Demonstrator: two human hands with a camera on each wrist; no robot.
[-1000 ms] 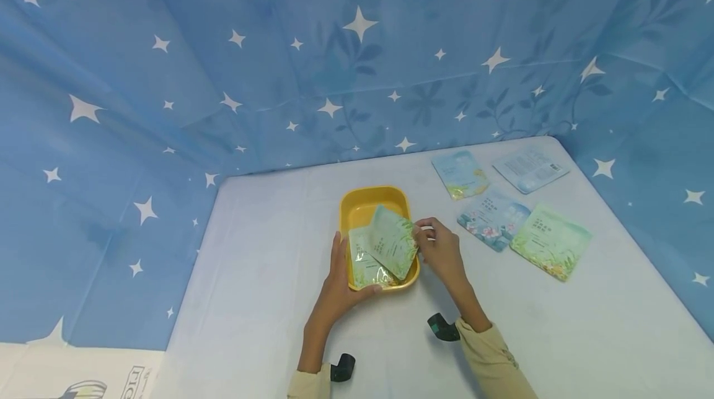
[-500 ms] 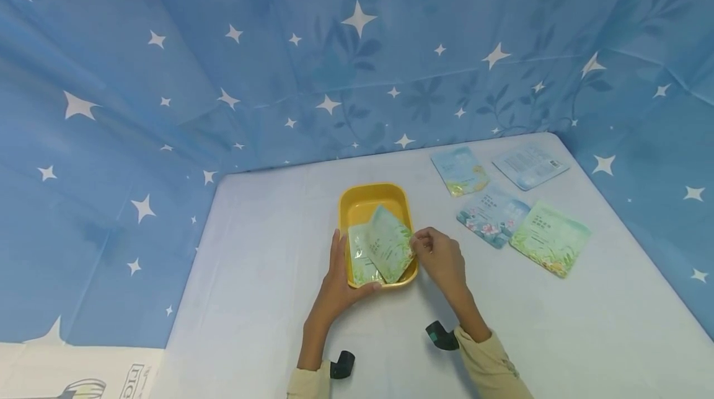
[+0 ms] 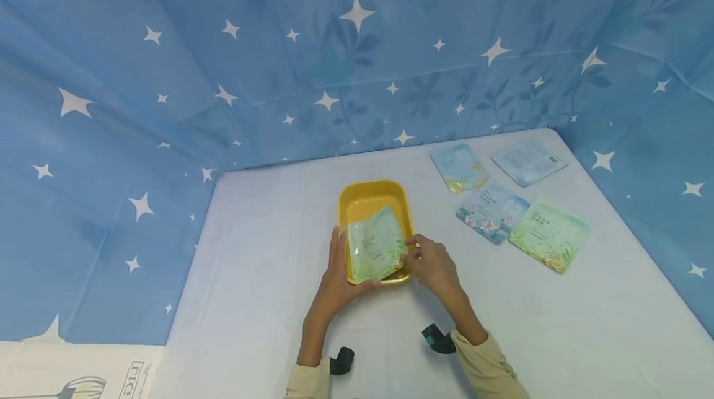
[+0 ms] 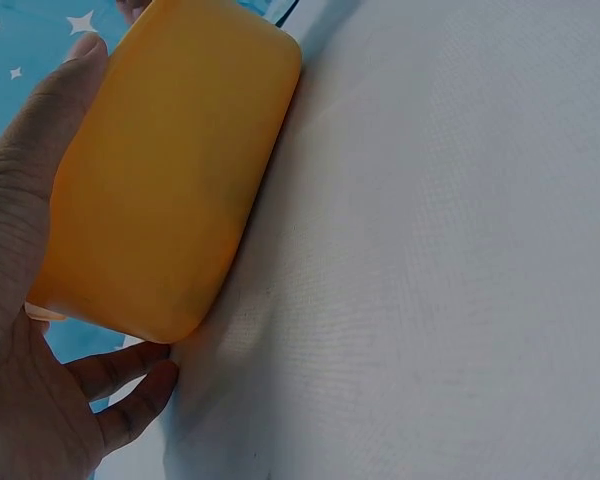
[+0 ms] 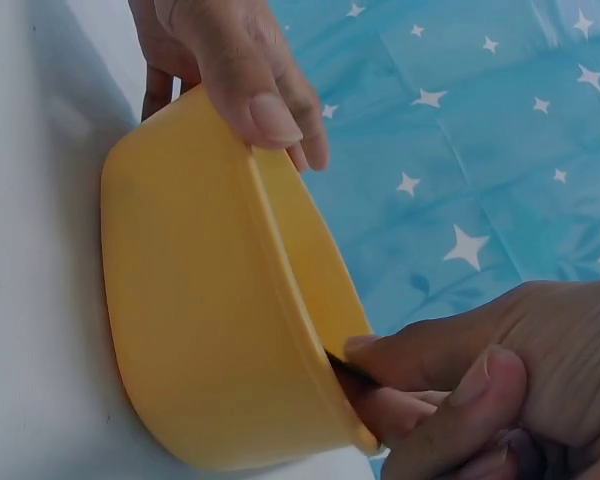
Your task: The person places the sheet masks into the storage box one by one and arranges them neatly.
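Note:
A yellow plastic basin (image 3: 365, 202) stands on the white table, with two light green sheet-mask packets (image 3: 378, 243) overlapping inside its near half. My left hand (image 3: 336, 282) grips the basin's near left corner, thumb over the near rim and fingers along the left side; the basin wall (image 4: 170, 180) fills much of the left wrist view. At the right rim, my right hand (image 3: 435, 267) pinches the lower right edge of the upper packet. In the right wrist view, thumb and finger hold its thin dark edge (image 5: 350, 368) just inside the basin; most of the packet is hidden there.
Right of the basin lie a blue packet (image 3: 459, 166), a pale blue packet (image 3: 528, 162) back side up, a flowered blue packet (image 3: 493, 210) and a green packet (image 3: 549, 235). Blue star-printed cloth (image 3: 357, 77) hangs behind the table. A black wrist camera (image 3: 437, 339) sits at my right cuff.
My right hand has moved slightly left and down, bringing the upper green packet lower and further left over the other one. The left hand keeps its grip on the basin.

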